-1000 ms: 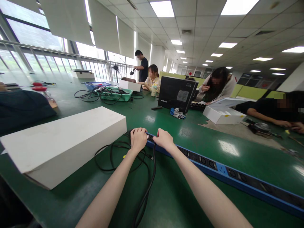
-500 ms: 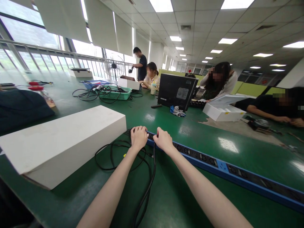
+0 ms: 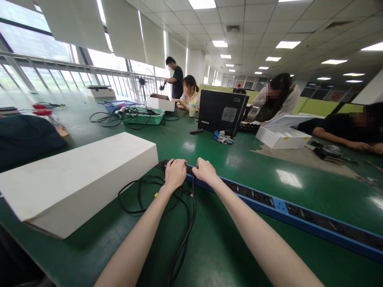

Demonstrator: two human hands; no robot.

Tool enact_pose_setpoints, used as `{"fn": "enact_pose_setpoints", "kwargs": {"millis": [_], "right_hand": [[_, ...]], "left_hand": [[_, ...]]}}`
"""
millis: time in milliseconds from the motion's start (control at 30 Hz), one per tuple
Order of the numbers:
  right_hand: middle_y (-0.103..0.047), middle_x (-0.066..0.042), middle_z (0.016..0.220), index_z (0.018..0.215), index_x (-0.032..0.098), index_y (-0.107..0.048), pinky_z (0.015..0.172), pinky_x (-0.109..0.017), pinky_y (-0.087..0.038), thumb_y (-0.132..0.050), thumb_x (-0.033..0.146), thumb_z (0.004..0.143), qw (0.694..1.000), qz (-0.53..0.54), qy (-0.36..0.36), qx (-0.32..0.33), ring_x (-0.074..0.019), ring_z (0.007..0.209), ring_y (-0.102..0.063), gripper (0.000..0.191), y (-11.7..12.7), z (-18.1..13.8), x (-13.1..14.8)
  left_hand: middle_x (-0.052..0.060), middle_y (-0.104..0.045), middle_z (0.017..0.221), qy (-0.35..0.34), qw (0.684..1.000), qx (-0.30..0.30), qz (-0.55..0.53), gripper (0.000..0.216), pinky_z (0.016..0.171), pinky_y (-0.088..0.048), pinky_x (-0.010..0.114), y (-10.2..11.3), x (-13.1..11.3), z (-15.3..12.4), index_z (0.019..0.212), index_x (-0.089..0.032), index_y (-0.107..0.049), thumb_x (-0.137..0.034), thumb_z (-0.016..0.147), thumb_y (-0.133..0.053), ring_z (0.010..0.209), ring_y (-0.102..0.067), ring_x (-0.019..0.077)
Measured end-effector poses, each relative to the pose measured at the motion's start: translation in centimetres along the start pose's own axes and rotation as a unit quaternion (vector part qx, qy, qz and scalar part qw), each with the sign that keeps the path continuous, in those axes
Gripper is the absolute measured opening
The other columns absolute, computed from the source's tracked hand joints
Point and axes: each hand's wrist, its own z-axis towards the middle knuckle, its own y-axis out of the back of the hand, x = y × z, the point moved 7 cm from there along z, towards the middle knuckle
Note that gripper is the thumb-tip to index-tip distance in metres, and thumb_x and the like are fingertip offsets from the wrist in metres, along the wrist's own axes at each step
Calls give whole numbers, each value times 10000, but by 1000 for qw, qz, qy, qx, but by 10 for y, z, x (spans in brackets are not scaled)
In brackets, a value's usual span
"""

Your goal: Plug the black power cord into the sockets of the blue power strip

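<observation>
Blue power strip (image 3: 279,205) lies on green table (image 3: 233,251). Left hand (image 3: 175,174) on the strip near its left end, fingers curled over and grasping it. Right hand (image 3: 205,170) just beside, over the strip, fingers clenched on upper end of black cable (image 3: 194,199); plug end hidden. Cable hangs on the near side of the strip. White box (image 3: 89,171) left of the strip; monitor (image 3: 221,111) and gloves (image 3: 223,137) beyond it.
</observation>
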Motion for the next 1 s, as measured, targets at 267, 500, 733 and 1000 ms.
{"fn": "enact_pose_setpoints", "kwargs": {"millis": [267,500,733,1000], "right_hand": [[-747,-64,803,993,185,-625,613,-251,-479,-592,277,849,990,85,25,105,-184,659,-684,175,-3,18,-2],[-738,-61,776,984,175,-633,608,-237,-472,-594,280,834,991,108,20,80,-170,644,-678,187,-8,20,-5],[-738,-88,957,912,209,-647,660,-267,-466,-593,360,809,998,66,14,-15,-212,819,-686,191,-7,20,-11],[-737,-64,765,809,183,-712,611,-229,-449,-631,360,806,991,133,1,10,-162,680,-669,195,-6,26,-16]], "left_hand": [[73,-723,1075,-28,999,15,0,271,1136,-296,446,-2,-11,0,1007,-253,-663,-201,964,-401,1126,-607,252],[68,-719,1071,-25,1000,17,7,259,1134,-289,447,-3,-11,-1,1010,-256,-651,-219,978,-397,1142,-594,253],[67,-722,1037,-29,999,9,10,246,1113,-306,446,0,-15,0,979,-254,-652,-203,966,-411,1111,-605,253],[64,-724,1002,-42,999,-2,15,246,1090,-329,451,3,-18,0,959,-254,-649,-197,965,-410,1084,-612,254]]}}
